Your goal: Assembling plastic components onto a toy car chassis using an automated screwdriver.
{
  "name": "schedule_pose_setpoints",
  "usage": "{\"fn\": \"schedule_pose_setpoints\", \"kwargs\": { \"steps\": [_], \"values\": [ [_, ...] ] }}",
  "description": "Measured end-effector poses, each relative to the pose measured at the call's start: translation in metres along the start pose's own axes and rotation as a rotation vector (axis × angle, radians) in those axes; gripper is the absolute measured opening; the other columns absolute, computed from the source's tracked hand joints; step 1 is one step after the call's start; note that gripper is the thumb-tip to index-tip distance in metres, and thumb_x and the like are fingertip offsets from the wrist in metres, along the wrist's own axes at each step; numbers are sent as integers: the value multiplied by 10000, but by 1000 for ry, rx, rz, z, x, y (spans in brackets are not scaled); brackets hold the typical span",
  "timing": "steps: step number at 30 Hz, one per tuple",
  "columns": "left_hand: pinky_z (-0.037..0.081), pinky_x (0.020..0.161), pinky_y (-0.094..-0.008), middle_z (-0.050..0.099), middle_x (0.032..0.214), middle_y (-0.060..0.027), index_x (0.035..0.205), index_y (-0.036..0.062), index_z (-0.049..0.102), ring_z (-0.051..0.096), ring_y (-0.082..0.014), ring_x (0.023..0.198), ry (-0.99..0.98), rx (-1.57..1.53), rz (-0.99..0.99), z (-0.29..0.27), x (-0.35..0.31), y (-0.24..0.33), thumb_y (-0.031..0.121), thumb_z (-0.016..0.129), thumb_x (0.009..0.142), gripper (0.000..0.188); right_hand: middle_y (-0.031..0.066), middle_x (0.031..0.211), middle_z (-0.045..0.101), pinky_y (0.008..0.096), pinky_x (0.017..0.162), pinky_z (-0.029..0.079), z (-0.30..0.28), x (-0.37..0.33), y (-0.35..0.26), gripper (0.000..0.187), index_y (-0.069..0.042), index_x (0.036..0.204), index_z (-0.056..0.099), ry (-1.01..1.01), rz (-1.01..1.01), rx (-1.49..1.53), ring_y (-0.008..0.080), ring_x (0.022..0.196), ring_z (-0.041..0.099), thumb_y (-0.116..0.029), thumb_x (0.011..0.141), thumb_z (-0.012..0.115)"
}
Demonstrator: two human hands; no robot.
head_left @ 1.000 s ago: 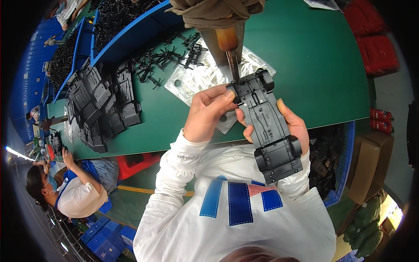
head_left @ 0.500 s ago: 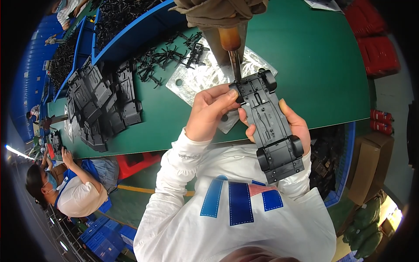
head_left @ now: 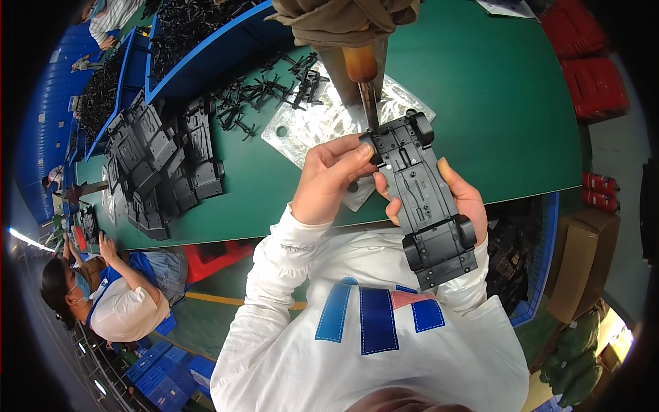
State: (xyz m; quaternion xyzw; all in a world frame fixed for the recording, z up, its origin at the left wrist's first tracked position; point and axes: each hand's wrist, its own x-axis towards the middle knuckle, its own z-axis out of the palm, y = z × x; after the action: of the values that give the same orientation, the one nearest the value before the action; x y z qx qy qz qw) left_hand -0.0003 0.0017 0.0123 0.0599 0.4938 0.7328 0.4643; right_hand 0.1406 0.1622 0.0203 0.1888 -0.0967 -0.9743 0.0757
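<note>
Chassis [head_left: 424, 194] in hands [head_left: 327, 175], bin [head_left: 208, 53] of parts [head_left: 189, 31]

Left hand [head_left: 324, 177] pinched, thumb [head_left: 354, 159] extended; right hand [head_left: 468, 200] wrapped round, fingertips [head_left: 392, 210] curled; both forearms [head_left: 273, 278] white-sleeved

Car chassis [head_left: 420, 189], centre: plain black
Work table [head_left: 501, 130]: green
Metal plate [head_left: 302, 125], upper centre: silver, mottled with bright glints
Shirt [head_left: 274, 357], lower centre: white
Shirt patches [head_left: 379, 323]: light blue, dark blue, pink; pale dashed stitching
Bin [head_left: 206, 55], upper left: blue
Tool handle [head_left: 361, 63], top centre: amber
Cloth wrap [head_left: 343, 22], top edge: brown
Carton [head_left: 583, 261], right: brown
</note>
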Motion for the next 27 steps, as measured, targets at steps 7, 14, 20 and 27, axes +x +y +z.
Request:
{"fn": "schedule_pose_setpoints", "kwargs": {
  "steps": [7, 14, 20, 27],
  "values": [
    [512, 775, -274, 697, 1005, -107, 1146, -87, 618, 671, -165, 761, 45, 12, -4, 1, -2, -2, 215, 642, 970, 350, 284, 1359, 529, 493, 893, 539, 5, -1, 4, 536, 40, 1438, 424, 82, -32, 24, 424, 1246, 529, -355, 1076, 433],
    [523, 749, -303, 677, 1034, -95, 1152, -79, 615, 676, -203, 770, 8, -10, -23, -1, -4, -4, 203, 633, 985, 328, 282, 1357, 534, 486, 883, 549, -6, -2, 3, 536, 47, 1430, 429, 32, -15, -10, 412, 1232, 546, -354, 1074, 438],
    [535, 777, -318, 673, 1056, -108, 1191, -91, 602, 674, -213, 778, 39, 2, -66, 7, -16, -7, 190, 630, 984, 350, 290, 1359, 528, 487, 890, 560, -18, -13, 2, 555, 43, 1442, 416, 30, 11, -68, 407, 1227, 550, -373, 1075, 427],
    [546, 882, -314, 683, 1128, -161, 1296, -102, 555, 678, -172, 936, -12, 56, 66, 10, -44, -23, 62, 640, 951, 391, 345, 1351, 498, 527, 819, 602, -26, -35, 13, 677, 15, 1523, 305, 39, 54, 34, 479, 1043, 633, -482, 1067, 368]
  ]
}}
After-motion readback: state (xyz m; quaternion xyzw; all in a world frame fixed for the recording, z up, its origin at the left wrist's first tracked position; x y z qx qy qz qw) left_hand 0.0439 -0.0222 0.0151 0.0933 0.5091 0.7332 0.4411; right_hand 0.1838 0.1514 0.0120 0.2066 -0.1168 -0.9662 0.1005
